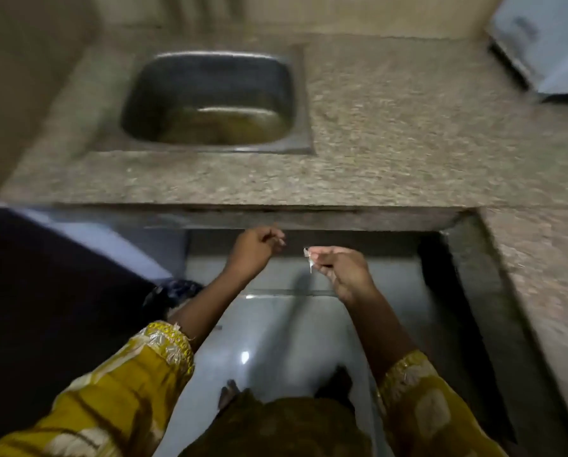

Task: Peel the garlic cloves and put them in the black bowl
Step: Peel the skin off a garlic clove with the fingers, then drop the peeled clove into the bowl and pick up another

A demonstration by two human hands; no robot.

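Looking down from the head view, both hands are seen held out just below the near edge of the speckled brown granite countertop (391, 127), above the glossy grey floor tiles (276, 324). The left hand (256, 250) is curled up, and a tiny pale bit (281, 242) is pinched at its fingertips. Whether that's skin or clove can't be told, it's way too blurred.

The right hand (340, 270) is held just to the right, with a small gap left between the two. Its fingers are curled as well, and a small whitish garlic piece (307, 255) is pinched between thumb and forefinger, with a thin strand seen hanging down from it. So the garlic is up in the hands, in the air in front of the counter edge, not resting on anything.

Mustard-yellow sleeves with gold trim (127, 374) are worn on both forearms, pushed back from the wrists.

Farther off, a rectangular stainless steel sink (177, 77) is set into the left part of the counter, and murky yellowish water (226, 125) is pooled at its bottom. A pale grey boxy object (546, 44) is parked at the far right, cut off by the frame edge. A big dark shape (45, 291) is seen at the near left beside the left arm, and what it is can't be made out. The counter is also carried round along the right side.
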